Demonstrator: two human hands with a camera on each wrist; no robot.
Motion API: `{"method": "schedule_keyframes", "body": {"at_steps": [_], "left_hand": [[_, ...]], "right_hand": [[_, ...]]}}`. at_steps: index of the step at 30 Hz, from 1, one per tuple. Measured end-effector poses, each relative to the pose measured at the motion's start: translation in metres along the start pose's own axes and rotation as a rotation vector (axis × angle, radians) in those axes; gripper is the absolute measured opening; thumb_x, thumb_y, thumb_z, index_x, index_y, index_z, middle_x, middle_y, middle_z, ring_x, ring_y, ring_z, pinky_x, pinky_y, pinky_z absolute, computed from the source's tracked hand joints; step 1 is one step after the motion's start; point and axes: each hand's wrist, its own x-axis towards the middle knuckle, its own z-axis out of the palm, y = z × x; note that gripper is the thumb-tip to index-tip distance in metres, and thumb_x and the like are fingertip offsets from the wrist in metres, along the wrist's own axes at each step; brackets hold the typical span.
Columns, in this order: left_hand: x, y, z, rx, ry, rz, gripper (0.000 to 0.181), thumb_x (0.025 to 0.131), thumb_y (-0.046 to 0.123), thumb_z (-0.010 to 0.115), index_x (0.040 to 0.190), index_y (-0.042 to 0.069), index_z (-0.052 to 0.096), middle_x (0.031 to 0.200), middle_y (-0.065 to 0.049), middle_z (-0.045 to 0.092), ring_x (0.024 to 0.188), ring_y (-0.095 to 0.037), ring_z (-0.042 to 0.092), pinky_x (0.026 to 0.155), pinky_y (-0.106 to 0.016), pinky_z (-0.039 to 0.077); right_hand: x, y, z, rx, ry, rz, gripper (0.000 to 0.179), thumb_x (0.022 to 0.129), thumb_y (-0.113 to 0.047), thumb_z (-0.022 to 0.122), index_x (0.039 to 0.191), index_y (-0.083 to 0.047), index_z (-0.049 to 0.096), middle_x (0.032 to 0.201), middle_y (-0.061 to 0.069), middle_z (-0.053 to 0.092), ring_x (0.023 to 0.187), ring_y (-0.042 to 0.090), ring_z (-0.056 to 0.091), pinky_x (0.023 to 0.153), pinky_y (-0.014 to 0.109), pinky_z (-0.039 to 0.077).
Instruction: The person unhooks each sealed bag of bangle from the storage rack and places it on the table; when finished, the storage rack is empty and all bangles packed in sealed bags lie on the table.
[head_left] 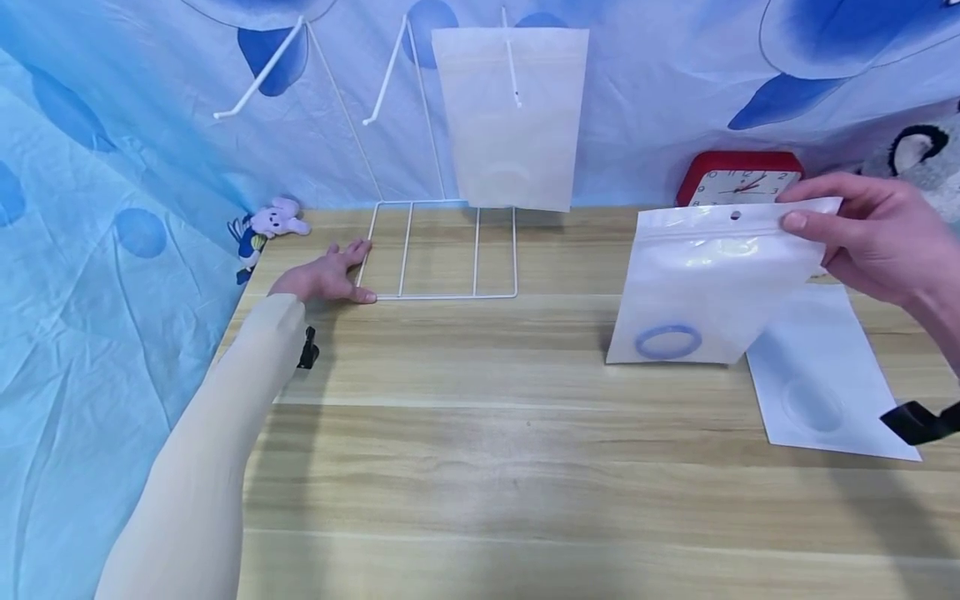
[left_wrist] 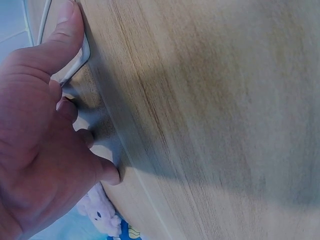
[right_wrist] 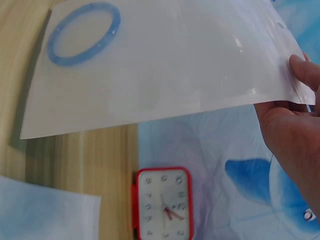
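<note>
My right hand [head_left: 873,233] pinches the top corner of a white zip bag [head_left: 705,283] between thumb and fingers. Through the bag's front shows a blue ring, like a bangle [head_left: 667,342], low inside it; a hang hole is punched near its top edge. The bag's lower edge is close over the table. At the left, my left hand [head_left: 326,273] rests with spread fingers at the front left corner of a white wire display rack [head_left: 442,297]. In the left wrist view the thumb [left_wrist: 70,32] lies along the wire.
On a rack prong hangs another white bag [head_left: 513,142]; two prongs [head_left: 262,71] left of it carry nothing. Flat at the right lies a further white bag [head_left: 832,383] with a faint ring inside. Behind stand a red clock [head_left: 738,179] and grey plush [head_left: 930,158]; a small plush [head_left: 277,218] sits left.
</note>
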Motion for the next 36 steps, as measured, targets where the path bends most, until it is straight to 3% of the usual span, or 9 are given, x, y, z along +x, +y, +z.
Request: {"method": "schedule_keyframes", "body": {"at_steps": [4,12,18,20,25,31,36], "left_hand": [[-0.002,-0.001,-0.002,0.001,-0.005,0.007,0.106,0.092,0.037,0.073,0.16,0.007,-0.003,0.165,-0.019,-0.009,0.144,-0.051,-0.016,0.111,-0.069,-0.002],[-0.002,-0.001,0.0,-0.013,0.001,-0.005,0.106,0.093,0.036,0.073,0.16,0.008,-0.003,0.165,-0.018,-0.01,0.144,-0.05,-0.017,0.111,-0.07,-0.001],[-0.002,-0.002,0.0,-0.019,0.005,-0.007,0.105,0.092,0.036,0.073,0.16,0.008,-0.003,0.165,-0.018,-0.01,0.144,-0.049,-0.017,0.112,-0.069,-0.001],[-0.001,-0.001,0.001,-0.027,0.006,-0.01,0.105,0.092,0.035,0.073,0.16,0.009,-0.003,0.165,-0.017,-0.01,0.145,-0.048,-0.018,0.112,-0.068,-0.002],[-0.001,0.0,0.002,-0.04,0.008,-0.025,0.105,0.092,0.034,0.073,0.161,0.011,-0.003,0.166,-0.014,-0.01,0.145,-0.045,-0.018,0.113,-0.068,0.0],[0.0,0.001,0.001,-0.043,0.008,-0.03,0.105,0.093,0.034,0.073,0.161,0.011,-0.003,0.166,-0.014,-0.011,0.145,-0.045,-0.019,0.113,-0.068,0.001],[0.0,0.0,0.002,-0.046,0.009,-0.022,0.104,0.093,0.032,0.073,0.161,0.01,-0.003,0.166,-0.015,-0.01,0.145,-0.045,-0.019,0.113,-0.067,0.0]], "right_hand": [[0.01,0.006,-0.01,-0.006,-0.001,0.056,0.028,0.094,0.011,0.059,0.116,-0.001,0.073,0.114,0.003,0.065,0.082,0.018,0.068,0.064,0.027,0.059],[0.047,0.011,-0.019,-0.097,0.133,0.17,0.028,0.086,-0.01,0.078,0.114,-0.011,0.077,0.109,0.0,0.06,0.07,0.015,0.061,0.06,0.02,0.054],[0.073,0.022,-0.02,-0.207,0.136,0.226,0.021,0.085,-0.017,0.081,0.106,-0.019,0.079,0.079,-0.001,0.055,0.055,0.017,0.039,0.045,0.026,0.034],[0.079,0.028,-0.021,-0.272,0.131,0.24,0.02,0.086,-0.022,0.08,0.106,-0.023,0.079,0.08,-0.004,0.056,0.058,0.016,0.04,0.047,0.025,0.034],[0.09,0.047,-0.023,-0.402,0.114,0.23,0.021,0.09,-0.028,0.076,0.111,-0.026,0.078,0.099,-0.01,0.063,0.081,0.012,0.053,0.062,0.016,0.049],[0.096,0.064,-0.026,-0.562,0.124,0.265,0.031,0.092,-0.04,0.069,0.12,-0.028,0.074,0.113,-0.008,0.055,0.099,0.013,0.046,0.069,0.014,0.049],[0.098,0.074,-0.027,-0.678,0.133,0.3,0.038,0.093,-0.047,0.064,0.127,-0.029,0.07,0.122,-0.001,0.052,0.11,0.019,0.04,0.074,0.018,0.048]]}}
